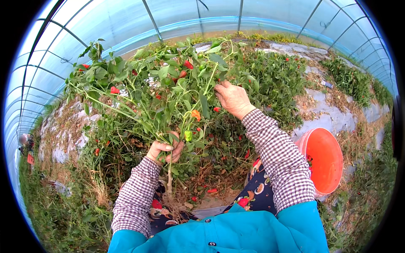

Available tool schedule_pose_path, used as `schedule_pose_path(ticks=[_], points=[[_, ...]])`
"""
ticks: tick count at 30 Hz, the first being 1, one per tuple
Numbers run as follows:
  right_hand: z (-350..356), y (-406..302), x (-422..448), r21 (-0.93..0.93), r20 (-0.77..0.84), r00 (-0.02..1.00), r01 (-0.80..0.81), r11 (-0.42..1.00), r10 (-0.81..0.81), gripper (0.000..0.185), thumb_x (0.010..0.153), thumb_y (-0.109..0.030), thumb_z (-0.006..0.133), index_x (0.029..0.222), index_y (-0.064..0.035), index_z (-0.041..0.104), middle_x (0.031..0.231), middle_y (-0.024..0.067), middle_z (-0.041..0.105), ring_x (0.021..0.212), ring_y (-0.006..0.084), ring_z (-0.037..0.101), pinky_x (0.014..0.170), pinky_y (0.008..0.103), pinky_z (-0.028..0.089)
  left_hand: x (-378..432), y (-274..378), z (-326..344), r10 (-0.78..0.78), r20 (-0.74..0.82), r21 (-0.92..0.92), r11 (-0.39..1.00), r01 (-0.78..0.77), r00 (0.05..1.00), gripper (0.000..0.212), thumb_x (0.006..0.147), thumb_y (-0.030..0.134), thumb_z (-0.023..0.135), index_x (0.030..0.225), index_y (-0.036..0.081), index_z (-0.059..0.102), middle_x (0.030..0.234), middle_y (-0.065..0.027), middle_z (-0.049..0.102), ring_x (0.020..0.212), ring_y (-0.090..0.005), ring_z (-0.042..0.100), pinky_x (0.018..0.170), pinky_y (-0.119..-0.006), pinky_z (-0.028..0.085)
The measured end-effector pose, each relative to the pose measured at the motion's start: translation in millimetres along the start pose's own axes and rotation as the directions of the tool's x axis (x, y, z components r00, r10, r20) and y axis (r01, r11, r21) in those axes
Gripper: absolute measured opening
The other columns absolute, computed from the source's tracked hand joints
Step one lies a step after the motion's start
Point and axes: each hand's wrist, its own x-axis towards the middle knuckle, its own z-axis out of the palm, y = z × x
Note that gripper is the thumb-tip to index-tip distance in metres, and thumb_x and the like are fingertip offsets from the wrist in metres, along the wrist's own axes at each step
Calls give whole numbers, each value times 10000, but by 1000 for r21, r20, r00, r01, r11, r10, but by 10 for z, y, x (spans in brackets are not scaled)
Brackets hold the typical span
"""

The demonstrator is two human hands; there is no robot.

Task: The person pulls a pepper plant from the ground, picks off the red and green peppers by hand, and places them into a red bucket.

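Note:
My left hand (166,151) grips the main stem (170,180) of an uprooted pepper plant just below its fork. Bare roots (174,208) hang down over my lap, while the leafy branches spread upward and away from me. Among the leaves are a red pepper (114,90), an orange pepper (196,114) and a pale green pepper (188,136). My right hand (234,98) reaches in beside an upper right branch (211,79), fingers bent. Leaves and the hand itself hide its fingertips, so whether it pinches anything is unclear.
To my right, a red bucket (326,161) tilts open, with small red and green pieces inside. Pulled plants (272,85) lie heaped ahead, over grey mulch film (338,120). A fallen red pepper (212,190) rests between my legs. Another person (28,140) is far left.

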Motion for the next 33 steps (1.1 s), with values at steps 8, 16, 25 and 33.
schedule_pose_path(ticks=[8, 16, 25, 33], points=[[-149, 931, -90, 228, -157, 808, -530, 816, 568, 193, 817, -219, 521, 870, -40, 570, 751, 88, 591, 592, 181, 555, 536, 311, 450, 35, -31, 111, 16, 118, -25, 1000, -13, 993, 132, 753, 49, 544, 850, -25, 495, 667, -106, 495, 384, -106, 426, 335, -249, 331], [-516, 595, -250, 712, 680, 573, -666, -224, 458, 206, 850, -231, 522, 904, -34, 546, 643, 32, 550, 410, 62, 378, 331, 184, 259, -17, 51, 108, 132, 279, -84, 990, -113, 951, 165, 751, 84, 559, 815, -29, 458, 692, -129, 508, 446, -120, 500, 381, -262, 383], [-121, 707, -27, 789, 611, 372, -360, -498, 699, 175, 841, -46, 410, 1005, 9, 439, 1002, 127, 494, 646, 174, 531, 391, 219, 314, -56, 34, 93, 84, 233, -120, 991, -57, 969, 161, 745, 89, 549, 824, -14, 453, 688, -129, 514, 469, -128, 508, 394, -272, 383], [89, 1086, -160, 813, 565, 358, -90, -575, 743, 189, 842, -35, 409, 1027, 3, 415, 1010, 151, 470, 815, 260, 577, 461, 249, 366, -19, 0, 27, 99, 270, -173, 984, -53, 958, 160, 738, 93, 557, 792, -13, 451, 665, -94, 494, 488, -111, 513, 399, -254, 411]])
